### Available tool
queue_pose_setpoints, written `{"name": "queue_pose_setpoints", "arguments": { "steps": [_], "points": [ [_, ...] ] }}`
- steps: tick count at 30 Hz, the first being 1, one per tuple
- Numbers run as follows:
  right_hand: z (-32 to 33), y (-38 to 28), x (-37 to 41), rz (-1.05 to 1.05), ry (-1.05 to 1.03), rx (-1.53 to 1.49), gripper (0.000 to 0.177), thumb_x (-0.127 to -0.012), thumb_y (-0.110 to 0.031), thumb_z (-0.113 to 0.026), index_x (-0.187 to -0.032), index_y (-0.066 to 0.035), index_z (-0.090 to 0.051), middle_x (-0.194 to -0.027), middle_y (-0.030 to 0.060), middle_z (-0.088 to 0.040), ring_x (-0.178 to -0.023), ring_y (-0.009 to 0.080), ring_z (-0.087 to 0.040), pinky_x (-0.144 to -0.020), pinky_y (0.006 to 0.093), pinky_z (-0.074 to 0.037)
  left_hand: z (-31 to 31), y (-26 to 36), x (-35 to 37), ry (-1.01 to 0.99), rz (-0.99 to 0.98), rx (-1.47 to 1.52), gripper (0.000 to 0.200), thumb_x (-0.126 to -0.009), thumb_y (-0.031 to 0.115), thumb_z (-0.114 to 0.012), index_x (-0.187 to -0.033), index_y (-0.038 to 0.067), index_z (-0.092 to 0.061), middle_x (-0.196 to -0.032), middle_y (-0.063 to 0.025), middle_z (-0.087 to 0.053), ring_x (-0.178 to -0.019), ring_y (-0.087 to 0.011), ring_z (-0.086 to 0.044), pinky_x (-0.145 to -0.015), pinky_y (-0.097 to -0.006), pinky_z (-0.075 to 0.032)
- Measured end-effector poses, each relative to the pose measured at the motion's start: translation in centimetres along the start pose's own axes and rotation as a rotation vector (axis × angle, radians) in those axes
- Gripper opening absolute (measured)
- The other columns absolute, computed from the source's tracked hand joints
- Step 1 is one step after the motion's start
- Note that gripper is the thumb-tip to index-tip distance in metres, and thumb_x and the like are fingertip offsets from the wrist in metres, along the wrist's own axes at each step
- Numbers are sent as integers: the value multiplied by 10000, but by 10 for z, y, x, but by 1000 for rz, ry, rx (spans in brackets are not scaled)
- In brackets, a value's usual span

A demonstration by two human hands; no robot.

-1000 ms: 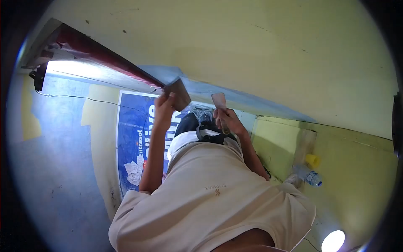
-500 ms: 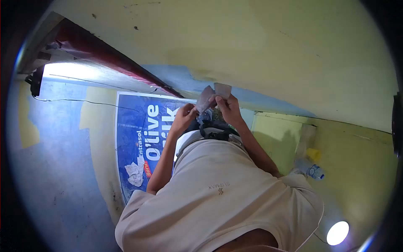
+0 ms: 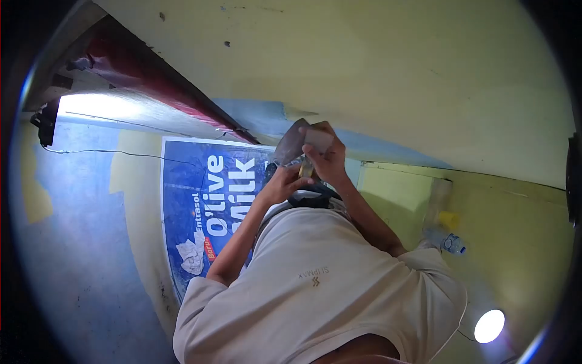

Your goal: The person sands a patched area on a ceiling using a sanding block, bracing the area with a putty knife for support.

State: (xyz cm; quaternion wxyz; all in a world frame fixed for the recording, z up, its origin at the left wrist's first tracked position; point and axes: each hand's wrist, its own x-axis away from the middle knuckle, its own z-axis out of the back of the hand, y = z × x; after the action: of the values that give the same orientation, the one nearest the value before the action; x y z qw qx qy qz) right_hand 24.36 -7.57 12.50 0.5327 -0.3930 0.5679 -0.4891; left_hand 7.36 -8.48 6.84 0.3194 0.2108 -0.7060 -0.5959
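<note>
My left hand (image 3: 285,183) is closed around the yellowish handle of a putty knife. Its wide grey blade (image 3: 290,144) points up and away from me. Pinched in my right hand (image 3: 328,159) is a small pale flat rectangular piece (image 3: 319,141), whose exact kind I cannot tell. This piece overlaps the edge of the blade, and both hands are close together in front of my waist.
A yellow wall (image 3: 376,67) with a blue patch rises just beyond my hands. To the left hang a blue poster (image 3: 188,176) and a dark red ledge (image 3: 139,70). A plastic bottle (image 3: 451,244) and a bright lamp (image 3: 489,326) are on the right.
My left hand has moved up and right, closer to my right hand. The blade and the pale piece now overlap, and the yellowish handle has come into view.
</note>
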Motion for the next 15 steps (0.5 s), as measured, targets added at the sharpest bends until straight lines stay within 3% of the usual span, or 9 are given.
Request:
{"name": "queue_pose_setpoints", "arguments": {
  "steps": [1,3,6,7,10,11,12,14,15],
  "points": [
    [6,-3,-10,184,6,139,412,-901,-312,-755,-1173,-8,-694,-1057,99,-605,-962,215,-602,-853,336,-486,7,-3,5,-19,17,-67,317,-956,204,-704,-1177,-13,-633,-886,-107,-666,-761,-126,-547,-721,-323,-486],
    [10,-17,-15,298,97,148,509,-873,-395,-774,-1181,1,-691,-1036,109,-592,-959,219,-584,-848,335,-478,9,-15,15,21,-38,-38,288,-928,174,-725,-1141,-6,-653,-803,-107,-662,-720,-117,-525,-701,-326,-482],
    [22,-37,-15,465,301,319,667,-824,-558,-767,-1155,18,-704,-988,118,-558,-927,223,-541,-792,326,-447,24,-34,27,23,97,-191,239,-938,158,-704,-1116,0,-681,-918,-90,-720,-851,-125,-622,-820,-326,-515],
    [27,-40,-12,474,368,382,634,-850,-536,-753,-1150,20,-706,-987,113,-560,-912,219,-537,-770,322,-441,26,-49,28,105,-9,-157,208,-936,158,-701,-1077,6,-695,-926,-89,-736,-839,-125,-629,-816,-325,-521],
    [42,-41,-5,437,487,445,484,-918,-414,-722,-1133,19,-714,-989,93,-570,-865,188,-528,-714,292,-422,50,-93,17,137,160,-318,233,-934,170,-710,-1094,3,-683,-955,-93,-742,-863,-113,-628,-821,-325,-526],
    [43,-40,-1,410,514,448,425,-940,-364,-714,-1128,18,-716,-990,86,-575,-848,175,-525,-697,280,-416,58,-115,10,177,93,-267,259,-924,180,-725,-1106,4,-672,-948,-88,-736,-848,-99,-613,-804,-319,-525],
    [42,-40,4,357,534,423,366,-949,-307,-705,-1120,16,-718,-989,78,-579,-843,163,-529,-692,269,-418,58,-134,1,297,-85,-198,226,-900,147,-705,-1079,22,-651,-735,-172,-609,-633,-176,-465,-625,-357,-451],
    [40,-40,10,258,568,371,251,-967,-193,-688,-1106,13,-723,-987,63,-587,-833,137,-536,-681,247,-421,72,-132,-15,314,-56,-277,223,-896,154,-704,-1060,17,-639,-729,-167,-613,-637,-182,-487,-624,-373,-455],
    [37,-39,13,248,600,358,172,-931,-71,-702,-1086,-3,-731,-982,50,-595,-833,113,-558,-680,233,-440,75,-122,-18,309,-33,-325,229,-895,160,-707,-1052,8,-635,-729,-168,-618,-631,-180,-498,-614,-378,-455]
  ]
}}
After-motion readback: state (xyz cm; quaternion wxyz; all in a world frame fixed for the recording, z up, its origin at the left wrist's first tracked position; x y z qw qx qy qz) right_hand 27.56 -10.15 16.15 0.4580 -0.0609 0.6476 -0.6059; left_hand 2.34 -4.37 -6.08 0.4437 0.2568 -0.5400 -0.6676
